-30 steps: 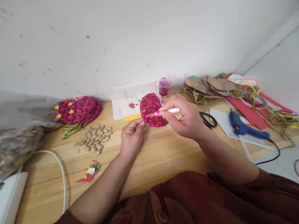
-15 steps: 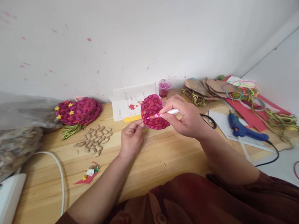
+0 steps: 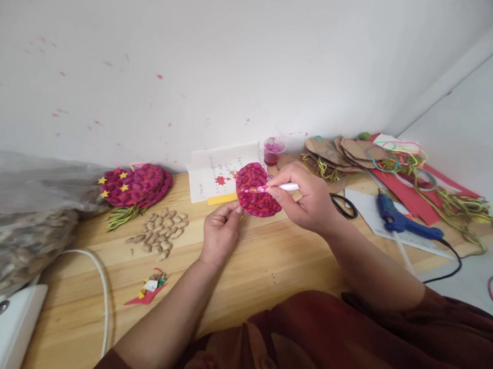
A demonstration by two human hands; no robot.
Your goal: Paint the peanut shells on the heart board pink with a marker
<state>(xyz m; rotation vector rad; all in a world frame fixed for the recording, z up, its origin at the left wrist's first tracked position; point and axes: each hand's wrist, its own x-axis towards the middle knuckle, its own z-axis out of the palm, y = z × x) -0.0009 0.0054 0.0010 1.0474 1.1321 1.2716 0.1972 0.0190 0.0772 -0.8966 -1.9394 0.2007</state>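
My left hand (image 3: 221, 230) pinches the lower left edge of a round disc (image 3: 259, 206) covered in bumpy, magenta-painted peanut shells. The disc is held tilted above the wooden table. In my right hand (image 3: 303, 198) is a white-handled paintbrush (image 3: 288, 187), closed between thumb and fingers. Its pink-stained tip lies over the left middle of the disc, and the exact contact is hard to make out. Behind the disc stands a clear plastic cup (image 3: 273, 153) with magenta paint inside. White paper with red star cut-outs (image 3: 206, 170) lies behind my left hand.
Finished-looking magenta discs with yellow stars (image 3: 139, 184) are stacked at left, near loose peanuts (image 3: 162, 233) and paper scraps (image 3: 150, 288). A bag of peanuts (image 3: 26, 240) sits far left. Rightward lie cardboard discs (image 3: 323, 153), black-handled scissors (image 3: 347, 207), a blue glue gun (image 3: 401, 217) and yarn (image 3: 457, 198).
The view has shifted slightly, so everything sits a little lower. The brush has tilted closer to level over the disc. Both hands keep their grips.
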